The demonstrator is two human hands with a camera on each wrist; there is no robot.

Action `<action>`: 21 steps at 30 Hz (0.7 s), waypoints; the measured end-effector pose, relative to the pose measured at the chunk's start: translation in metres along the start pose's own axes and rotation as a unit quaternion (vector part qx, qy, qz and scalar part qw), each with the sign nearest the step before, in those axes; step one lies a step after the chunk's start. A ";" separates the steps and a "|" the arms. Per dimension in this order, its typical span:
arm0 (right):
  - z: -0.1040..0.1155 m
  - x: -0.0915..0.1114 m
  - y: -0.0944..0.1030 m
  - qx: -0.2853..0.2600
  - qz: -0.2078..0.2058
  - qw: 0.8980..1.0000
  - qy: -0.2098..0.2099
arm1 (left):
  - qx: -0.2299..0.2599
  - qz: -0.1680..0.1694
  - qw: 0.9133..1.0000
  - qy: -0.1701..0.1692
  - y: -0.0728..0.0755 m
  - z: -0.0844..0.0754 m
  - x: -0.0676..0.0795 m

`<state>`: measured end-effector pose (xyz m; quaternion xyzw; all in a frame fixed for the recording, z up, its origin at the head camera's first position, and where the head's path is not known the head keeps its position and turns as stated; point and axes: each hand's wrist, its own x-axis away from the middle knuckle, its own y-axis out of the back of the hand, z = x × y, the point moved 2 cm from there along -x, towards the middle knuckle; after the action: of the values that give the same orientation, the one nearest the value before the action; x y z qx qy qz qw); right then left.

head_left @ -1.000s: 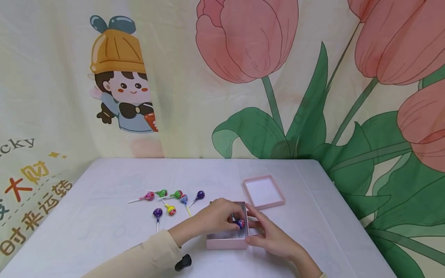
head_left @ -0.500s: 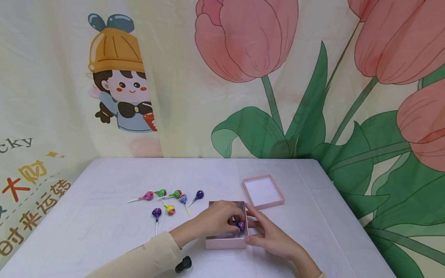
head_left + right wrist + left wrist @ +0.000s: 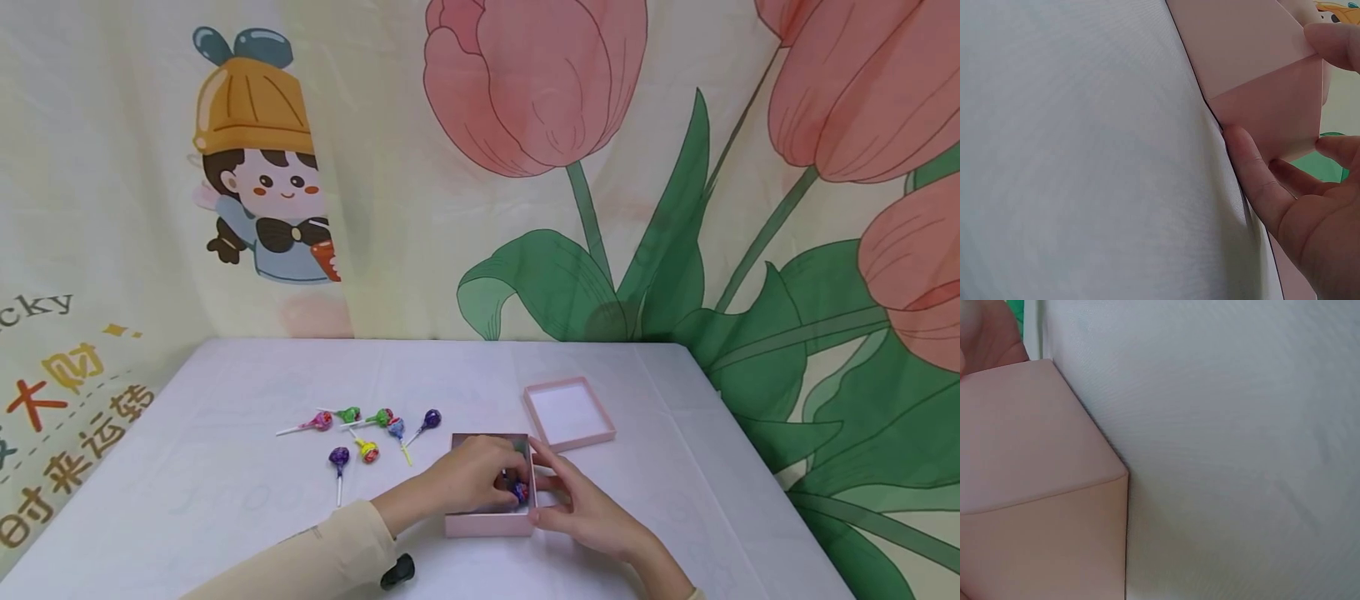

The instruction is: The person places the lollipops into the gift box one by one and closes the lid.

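Note:
An uncovered pink box (image 3: 487,526) stands near the front of the table. My left hand (image 3: 478,473) reaches down into it, fingers bent, pinching a dark blue and red lollipop (image 3: 521,492) by the box's right wall. The lollipop's stick is hidden by the hand. From the right, my right hand (image 3: 585,510) holds the box, with the thumb at the near corner and the fingers along the side and rim. The right wrist view shows this hand (image 3: 1322,219) spread over the pink walls (image 3: 1279,106). In the left wrist view, the box's outer corner (image 3: 1041,550) fills the lower left.
Several wrapped lollipops lie left of the box, among them a pink one (image 3: 322,421), a yellow one (image 3: 368,452) and a purple one (image 3: 340,457). Behind the box to the right rests its pink lid (image 3: 573,415), inside up. A small black object (image 3: 398,572) sits by the left sleeve.
The lollipop in my left hand has shifted slightly toward the near side inside the box. My right hand keeps its hold on the box.

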<state>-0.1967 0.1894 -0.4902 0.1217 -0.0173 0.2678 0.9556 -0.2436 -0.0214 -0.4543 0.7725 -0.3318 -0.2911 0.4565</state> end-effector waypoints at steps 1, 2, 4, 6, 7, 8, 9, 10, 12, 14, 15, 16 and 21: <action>0.000 0.000 0.000 -0.001 0.001 1.000 0.002 | 0.001 0.001 1.000 0.003 0.000 0.000 0.000; 0.000 0.000 0.000 -0.001 0.002 1.000 0.003 | 0.002 0.002 1.000 0.006 0.000 0.000 0.001; 0.000 -0.001 0.000 0.000 0.003 1.000 0.004 | 0.002 0.003 1.000 0.008 -0.001 -0.001 0.001; 0.000 -0.001 0.000 0.002 0.003 1.000 0.005 | 0.000 0.003 1.000 0.007 -0.001 -0.001 0.001; 0.000 0.000 0.000 0.002 0.002 1.000 0.006 | -0.003 0.002 1.000 0.005 -0.001 -0.001 0.000; 0.001 0.000 0.001 0.003 0.002 1.000 0.006 | -0.007 0.002 1.000 0.003 -0.001 -0.001 0.000; 0.001 0.000 0.001 0.002 0.002 1.000 0.006 | -0.010 0.001 1.000 0.001 -0.001 -0.002 -0.001; 0.001 -0.001 0.001 0.002 0.003 1.000 0.007 | -0.014 0.000 1.000 -0.002 -0.001 -0.002 -0.001; 0.001 -0.001 0.001 0.000 0.005 1.000 0.009 | -0.017 -0.001 1.000 -0.005 -0.001 -0.002 -0.001; 0.001 -0.001 0.002 -0.001 0.006 1.000 0.008 | -0.019 0.001 1.000 -0.005 -0.001 -0.002 -0.001; 0.001 -0.001 0.001 -0.001 0.005 1.000 0.008 | -0.021 0.001 1.000 -0.004 -0.002 -0.002 -0.001; 0.001 -0.001 0.001 0.000 0.005 1.000 0.007 | -0.022 0.002 1.000 -0.004 -0.002 -0.002 -0.001; 0.001 0.000 0.000 0.004 0.001 1.000 0.000 | -0.017 0.006 1.000 -0.003 -0.002 -0.001 0.000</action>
<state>-0.1972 0.1891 -0.4889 0.1257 -0.0164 0.2692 0.9547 -0.2428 -0.0200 -0.4560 0.7620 -0.3326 -0.2959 0.4703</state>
